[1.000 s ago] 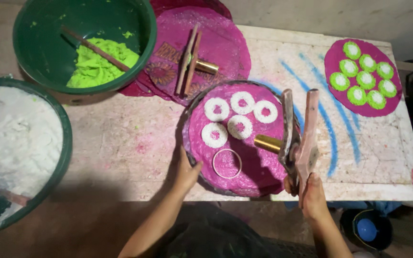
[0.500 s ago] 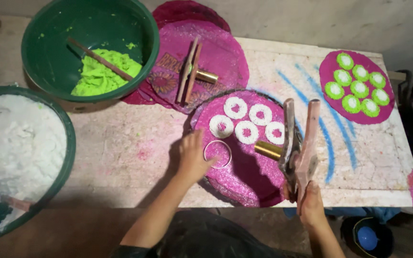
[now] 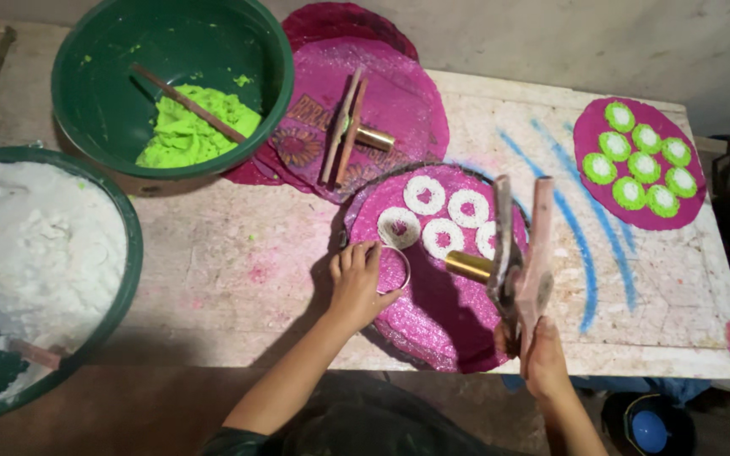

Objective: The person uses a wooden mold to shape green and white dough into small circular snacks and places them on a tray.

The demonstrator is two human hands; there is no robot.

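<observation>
My left hand (image 3: 355,283) grips a thin metal ring mould (image 3: 399,268) standing on a pink round mat (image 3: 433,317) near the table's front edge. Several white dough rings (image 3: 425,195) lie on the far part of that mat. My right hand (image 3: 542,359) holds the lower ends of a wooden press (image 3: 519,253) with two long handles and a brass tube (image 3: 469,266) pointing left over the mat.
A green bowl of bright green paste (image 3: 186,133) with a stick stands at the back left. A second bowl of white flour (image 3: 27,245) sits at the left edge. Another wooden press (image 3: 344,127) rests on stacked pink mats. A pink mat with green-rimmed pieces (image 3: 640,165) lies far right.
My left hand has moved onto the metal ring and closed on it, sliding it to the mat's left edge. The right hand still holds the press.
</observation>
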